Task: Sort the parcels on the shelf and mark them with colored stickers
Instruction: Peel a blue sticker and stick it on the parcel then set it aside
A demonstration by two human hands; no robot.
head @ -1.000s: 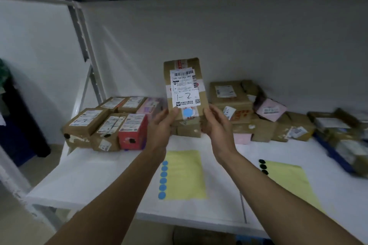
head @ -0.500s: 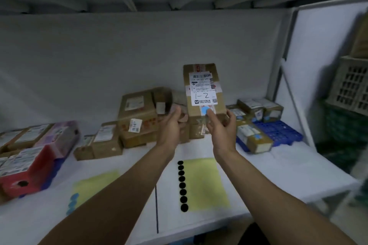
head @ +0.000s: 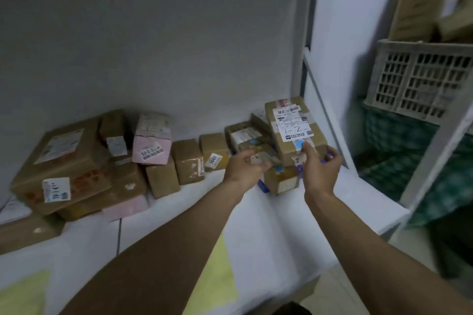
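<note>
White metal shelf (head: 281,225) against a grey back wall, mixed parcels heaped along the far side. Brown cardboard parcel with a white label marked 1-2 (head: 291,123) is at far right, tilted, above a small stack of brown parcels (head: 280,181) by the shelf post; can't tell if it touches them. Right hand (head: 320,169) has it: grip closed round the lower end, thumb on the round blue sticker (head: 299,145), fingers behind. Left hand (head: 244,167) is just beside, fingers loosely curled; can't tell if its grip has anything, as a small taped parcel sits right at the fingertips. Risks: one-hand hold low down, so the parcel could tip or slide off the uneven stack and knock neighbours; the thumb could rub the sticker loose. Hidden: stack base is behind the hands, label print is blurred, pale yellow sheet (head: 225,271) is cut by the arms, no dots readable
</note>
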